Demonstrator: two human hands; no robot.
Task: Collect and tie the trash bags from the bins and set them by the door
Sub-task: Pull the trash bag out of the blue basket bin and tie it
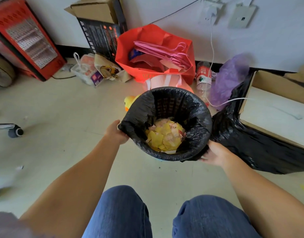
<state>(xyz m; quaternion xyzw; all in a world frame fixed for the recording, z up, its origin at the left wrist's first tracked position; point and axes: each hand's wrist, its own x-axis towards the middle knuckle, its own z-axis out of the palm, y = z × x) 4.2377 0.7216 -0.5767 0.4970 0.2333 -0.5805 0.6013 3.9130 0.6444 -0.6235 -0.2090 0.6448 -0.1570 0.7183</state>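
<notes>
A round black bin (170,103) stands on the floor in front of my knees, lined with a black trash bag (199,124) folded over its rim. Yellow and pink paper scraps (165,134) lie at the bottom. My left hand (116,134) grips the bag's edge on the bin's left rim. My right hand (215,155) holds the bag at the near right rim. A second black trash bag (250,145) lies spread on the floor to the right, draped against a cardboard box (274,86).
Behind the bin a red shopping bag (147,69) holds pink hangers. A yellow toy duck (129,102), a plastic bottle (203,74) and a purple bag (228,78) lie near the wall. A red heater (26,38) stands far left. A white cable (212,48) hangs from the wall.
</notes>
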